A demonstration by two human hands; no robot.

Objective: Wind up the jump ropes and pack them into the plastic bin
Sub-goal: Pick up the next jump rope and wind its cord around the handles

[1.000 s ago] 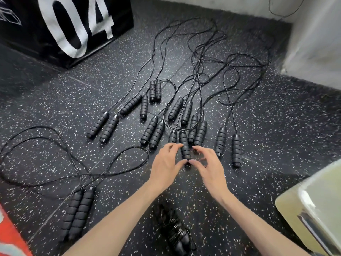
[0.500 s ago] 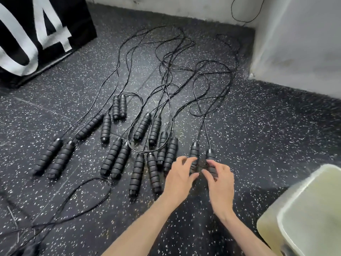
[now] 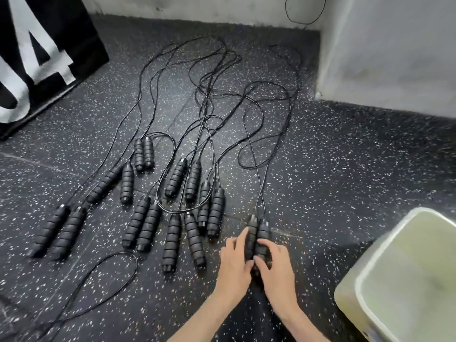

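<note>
1. Both forearms enter from 6 o'clock. Left hand (image 3: 234, 261) and right hand (image 3: 275, 264) curl their fingers around one pair of black ribbed handles (image 3: 256, 233) lying side by side on the speckled rubber floor (image 3: 345, 193).
2. At 4 o'clock, near the right hand: plastic bin (image 3: 365, 280), pale, translucent.
3. From 9 to 11 o'clock of the hands: further handle pairs (image 3: 148, 225) in a loose row.
4. Their thin black cords (image 3: 209, 90) run off tangled toward 12 o'clock.
5. Far 10 o'clock: black box with white numerals (image 3: 44, 58).
</note>
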